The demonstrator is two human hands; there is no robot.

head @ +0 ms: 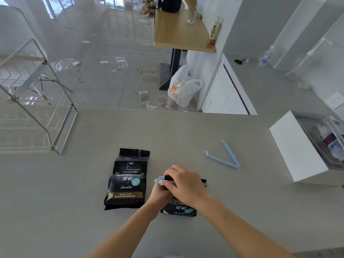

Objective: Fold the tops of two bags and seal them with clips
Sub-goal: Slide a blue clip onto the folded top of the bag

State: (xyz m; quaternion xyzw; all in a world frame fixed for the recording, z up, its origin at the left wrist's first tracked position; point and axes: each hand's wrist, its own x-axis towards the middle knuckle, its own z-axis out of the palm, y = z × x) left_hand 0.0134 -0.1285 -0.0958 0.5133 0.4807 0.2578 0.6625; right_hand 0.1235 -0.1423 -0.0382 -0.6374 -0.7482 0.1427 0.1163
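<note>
- Right hand [183, 180] lies curled over the folded top of the near coffee bag [178, 208], pressing a pale blue clip [159, 180] along the fold; left hand [160, 194] pinches the clip's latch end.
- Step judged: closing the first clip. Next: snap it, then release.
- Second coffee bag [127, 180], glossy black foil, lies flat and unfolded just left.
- Spare clip [226, 158], rigid plastic, lies open in a V on the matte grey counter [55, 202].

A single head-worn wide-angle view looks forward and steeply down onto the grey surface [74, 202], close over it, with the floor [111, 71] lying beyond its far edge.
</note>
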